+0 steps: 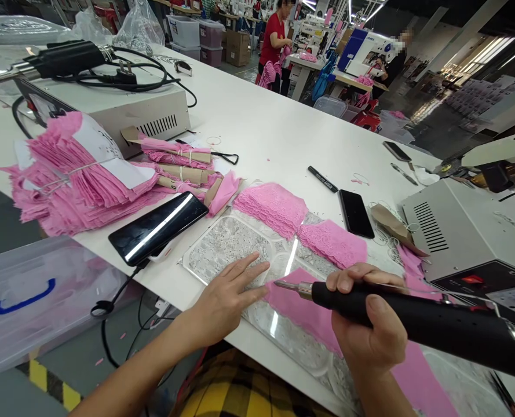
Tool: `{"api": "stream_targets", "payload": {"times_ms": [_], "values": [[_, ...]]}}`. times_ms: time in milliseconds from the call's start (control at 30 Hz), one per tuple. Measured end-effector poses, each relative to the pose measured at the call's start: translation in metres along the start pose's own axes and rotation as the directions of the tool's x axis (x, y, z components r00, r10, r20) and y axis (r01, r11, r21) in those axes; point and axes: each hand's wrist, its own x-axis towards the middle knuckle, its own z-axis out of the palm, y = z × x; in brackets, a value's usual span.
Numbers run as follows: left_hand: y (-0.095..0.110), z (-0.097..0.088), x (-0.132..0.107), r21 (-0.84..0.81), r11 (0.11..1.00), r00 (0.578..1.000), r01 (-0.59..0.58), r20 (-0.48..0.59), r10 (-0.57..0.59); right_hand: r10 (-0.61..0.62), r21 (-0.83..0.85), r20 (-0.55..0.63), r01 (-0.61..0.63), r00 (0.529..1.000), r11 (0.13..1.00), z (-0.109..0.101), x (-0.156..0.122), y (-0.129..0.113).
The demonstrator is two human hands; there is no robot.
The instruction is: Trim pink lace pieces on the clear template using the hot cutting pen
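My right hand is wrapped round a black hand-held cutting tool whose metal tip points left, touching the edge of a pink fabric piece. My left hand lies flat with fingers stretched out on a clear glass plate, its fingertips at the fabric's left edge. Two stacks of pink lace sit on the plate just behind.
A black phone on a power bank lies left of the plate, another phone and a marker behind. Bundled pink lace, grey machine boxes left and right, a plastic bin below. People work at far tables.
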Motion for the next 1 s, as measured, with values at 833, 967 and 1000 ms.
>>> {"api": "stream_targets", "payload": {"times_ms": [833, 967, 1000], "values": [[-0.007, -0.001, 0.003, 0.039, 0.999, 1.0, -0.014, 0.006, 0.014, -0.135, -0.139, -0.287, 0.099, 0.948, 0.985, -0.047, 0.02, -0.016], [-0.006, -0.002, 0.003, 0.028, 1.0, 1.0, -0.01, 0.015, 0.009, -0.123, -0.118, -0.272, 0.093, 0.954, 0.989, -0.044, 0.021, -0.013], [-0.006, -0.002, 0.003, 0.027, 1.0, 1.0, -0.008, 0.022, 0.007, -0.122, -0.114, -0.267, 0.094, 0.956, 0.989, -0.043, 0.021, -0.012]]}}
